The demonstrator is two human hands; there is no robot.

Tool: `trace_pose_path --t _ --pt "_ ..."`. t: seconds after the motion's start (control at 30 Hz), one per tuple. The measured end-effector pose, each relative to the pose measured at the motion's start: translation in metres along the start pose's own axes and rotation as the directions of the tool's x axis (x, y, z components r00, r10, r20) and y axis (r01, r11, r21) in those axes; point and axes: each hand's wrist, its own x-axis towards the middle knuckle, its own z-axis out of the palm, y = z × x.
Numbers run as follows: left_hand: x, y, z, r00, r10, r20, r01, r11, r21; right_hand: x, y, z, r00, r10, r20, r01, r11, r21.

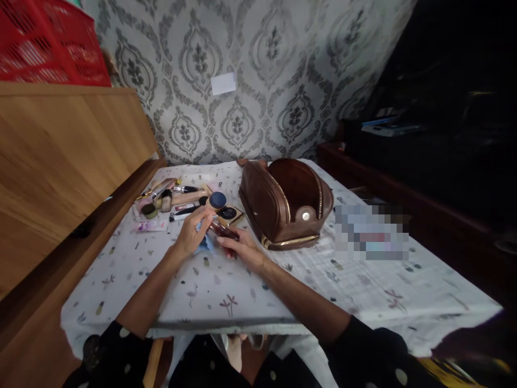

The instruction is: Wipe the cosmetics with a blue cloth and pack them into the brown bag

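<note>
Both of my hands meet over the table, in front of the makeup. A shiny dark reddish-brown item [224, 229], long like a small bottle or tube, lies between them. My left hand [189, 233] is closed at its upper left end, and my right hand [245, 249] is wrapped round its lower right end. A light-blue cloth [204, 243] shows under my left hand; whether the fingers grip it I cannot tell. Just beyond are a round compact with a dark blue top [217, 200] and a black round item [228, 213]. To the right stands a brown leather makeup bag [258, 207], unzipped and gaping.
Several cosmetics and brushes [188, 189] lie at the table's left, with a pink-and-white tube [151, 226] and a green-lidded jar [149, 210]. A blurred-out item [371, 233] lies right. A wooden panel [72, 140] and a red basket [56, 43] border the left.
</note>
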Motion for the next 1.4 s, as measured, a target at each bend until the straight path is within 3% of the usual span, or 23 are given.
trace_pose_path --t 0.27,0.47,0.73,0.97,1.1,1.23,1.4 --pt "-0.005 -0.006 -0.002 0.992 -0.121 -0.035 0.122 0.992 0.025 -0.001 0.0 0.006 0.999 0.023 0.048 -0.02 0.998 -0.064" --pt "-0.005 -0.01 0.001 0.986 -0.156 -0.057 0.157 0.987 0.022 0.001 0.006 0.007 0.999 0.035 0.035 -0.031 0.993 -0.111" --pt "-0.004 -0.018 -0.009 0.975 -0.189 -0.116 0.191 0.982 0.006 0.017 0.01 0.013 0.996 0.061 0.067 -0.049 0.986 -0.157" --pt "-0.006 -0.023 -0.009 0.972 -0.187 -0.14 0.18 0.982 -0.063 0.018 0.011 0.014 0.993 0.075 0.094 -0.078 0.997 0.02" --pt "-0.005 -0.021 -0.003 0.958 -0.199 -0.207 0.171 0.974 -0.146 0.018 0.008 0.01 0.984 0.123 0.125 -0.152 0.956 0.251" --pt "-0.009 -0.02 0.006 0.93 -0.215 -0.297 0.155 0.965 -0.212 0.02 0.007 0.009 0.972 0.141 0.19 -0.203 0.909 0.363" --pt "-0.016 -0.021 0.018 0.969 -0.16 -0.191 0.109 0.961 -0.252 0.02 0.011 0.014 0.984 0.084 0.156 -0.146 0.882 0.447"
